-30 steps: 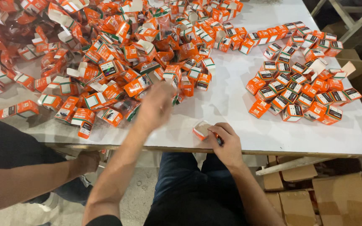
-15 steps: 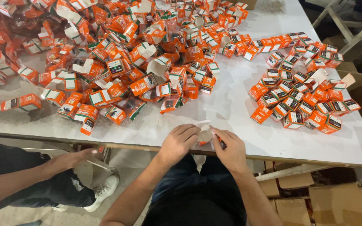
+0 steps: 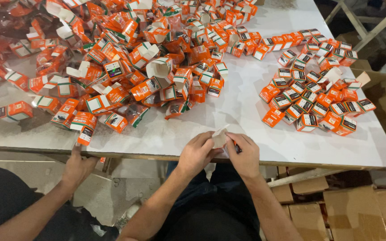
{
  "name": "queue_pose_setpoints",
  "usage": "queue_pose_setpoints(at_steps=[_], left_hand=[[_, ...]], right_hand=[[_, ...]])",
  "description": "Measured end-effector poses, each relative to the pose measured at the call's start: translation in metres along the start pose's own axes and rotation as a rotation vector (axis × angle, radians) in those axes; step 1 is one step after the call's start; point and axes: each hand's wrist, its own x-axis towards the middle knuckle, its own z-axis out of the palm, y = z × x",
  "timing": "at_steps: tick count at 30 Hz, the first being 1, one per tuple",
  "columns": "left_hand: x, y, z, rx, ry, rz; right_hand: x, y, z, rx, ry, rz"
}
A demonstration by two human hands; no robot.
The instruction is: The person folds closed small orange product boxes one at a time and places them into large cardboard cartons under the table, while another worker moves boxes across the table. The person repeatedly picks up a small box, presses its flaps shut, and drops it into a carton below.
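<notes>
Head view: hands [image 3: 222, 154] around small carton [image 3: 220, 137].

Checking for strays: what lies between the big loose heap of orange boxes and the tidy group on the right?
In the head view, only bare white table separates the heap from the tidy group.
</notes>
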Motion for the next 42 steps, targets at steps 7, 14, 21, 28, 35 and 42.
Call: queue_pose_setpoints(at_steps=[7,14,21,28,35,42], left_hand=[[0.001,-0.001,0.007,-0.045,-0.01,-0.146],[0.009,-0.006,0.003,-0.139,-0.069,-0.174],[0.009,-0.011,0.004,-0.167,-0.073,-0.145],[0.006,-0.01,0.007,-0.194,-0.074,-0.185],[0.01,-0.009,0.006,-0.039,-0.07,-0.036],[0.004,0.0,0.006,-0.042,0.06,-0.196]], right_hand=[[0.011,0.01,0.006,0.191,-0.156,0.621],[-0.011,0.02,-0.022,-0.076,-0.243,0.004],[-0.009,0.008,-0.028,-0.054,0.017,-0.002],[0.035,-0.007,-0.016,-0.193,-0.497,-0.234],[0.031,0.021,-0.019,-0.107,-0.417,-0.147],[0.02,0.02,-0.004,-0.223,-0.305,-0.247]])
